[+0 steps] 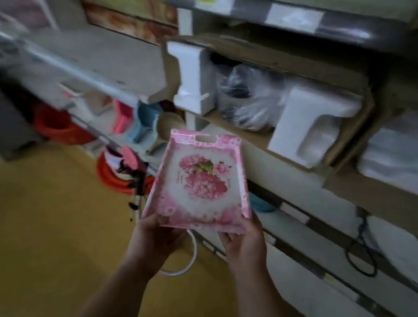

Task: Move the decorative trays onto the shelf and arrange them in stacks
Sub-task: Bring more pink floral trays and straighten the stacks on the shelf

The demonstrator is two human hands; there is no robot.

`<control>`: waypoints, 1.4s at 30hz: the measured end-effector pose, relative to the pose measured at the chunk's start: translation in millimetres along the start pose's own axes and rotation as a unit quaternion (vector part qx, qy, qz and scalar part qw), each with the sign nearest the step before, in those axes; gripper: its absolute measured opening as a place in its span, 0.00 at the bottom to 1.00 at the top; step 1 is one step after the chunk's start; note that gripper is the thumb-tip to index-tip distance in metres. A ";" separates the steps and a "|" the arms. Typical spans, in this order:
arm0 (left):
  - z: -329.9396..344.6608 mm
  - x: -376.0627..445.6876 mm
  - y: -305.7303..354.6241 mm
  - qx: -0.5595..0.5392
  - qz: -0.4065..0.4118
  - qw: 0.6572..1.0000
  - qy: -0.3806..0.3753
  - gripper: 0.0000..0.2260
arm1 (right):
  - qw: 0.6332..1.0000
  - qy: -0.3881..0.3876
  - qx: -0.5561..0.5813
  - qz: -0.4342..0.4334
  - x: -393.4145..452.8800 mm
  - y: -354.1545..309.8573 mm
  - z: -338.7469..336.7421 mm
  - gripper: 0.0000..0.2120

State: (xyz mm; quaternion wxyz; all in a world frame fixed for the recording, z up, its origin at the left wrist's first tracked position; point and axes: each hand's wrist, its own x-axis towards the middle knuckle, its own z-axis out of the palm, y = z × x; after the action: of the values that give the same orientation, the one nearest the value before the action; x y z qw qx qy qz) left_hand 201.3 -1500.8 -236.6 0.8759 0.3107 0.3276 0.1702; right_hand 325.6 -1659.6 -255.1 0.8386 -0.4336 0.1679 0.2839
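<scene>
Pink floral tray [198, 182] is up in the air at about 6 o'clock from the middle of the view, held out in front of the shelving, not on any shelf yet. It's a rectangular one with a big pink flower print in the centre and a handle cutout on the far end.

Both hands have it by the near short edge. The left hand [157, 233] pinches the near-left corner with the thumb on top of the rim, and the right hand [241, 235] grips the near-right corner with its fingers curled under. My guess is the two-corner hold keeps it level and pointed away from the person, so it can slide straight in far end first.

At 1 o'clock there's an open cardboard box [268, 62] lying on its side on a shelf, with white foam packing blocks [192, 80] and something bagged in plastic [245, 99] inside, so that spot looks taken. The white shelf rail [86, 75] runs off toward 10 o'clock. Below it at 9 o'clock are red basins [59, 128] plus pink and blue plastic bits; too blurry to say more. The yellow floor [42, 222] fills the lower left.

Can't see any tray stack from here, so I honestly can't tell which shelf it's headed for.
</scene>
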 end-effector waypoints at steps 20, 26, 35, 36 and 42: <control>-397.0 -257.6 200.3 -0.322 0.292 0.852 0.291 0.33 | 0.909 -0.263 -0.254 0.200 -224.4 369.9 299.5 0.25; -482.0 -277.7 263.8 -0.349 0.340 0.819 0.303 0.32 | 0.897 -0.297 -0.255 0.205 -265.8 453.0 366.3 0.18; -550.3 -237.8 336.2 -0.335 0.347 0.828 0.286 0.25 | 0.894 -0.289 -0.262 0.218 -248.9 519.8 455.7 0.17; -557.4 -230.3 349.6 -0.334 0.351 0.827 0.286 0.26 | 0.895 -0.287 -0.261 0.220 -240.6 528.5 469.6 0.17; -605.5 -177.0 456.7 -0.307 0.398 0.818 0.279 0.36 | 0.890 -0.305 -0.232 0.247 -194.3 596.7 585.8 0.15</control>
State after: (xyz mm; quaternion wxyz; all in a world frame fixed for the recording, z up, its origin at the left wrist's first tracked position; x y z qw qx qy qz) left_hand -382.2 -985.6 -212.8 0.6530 0.0684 0.3371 0.6748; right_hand -176.7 -965.9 -197.1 0.6265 -0.4525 -0.0651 0.6312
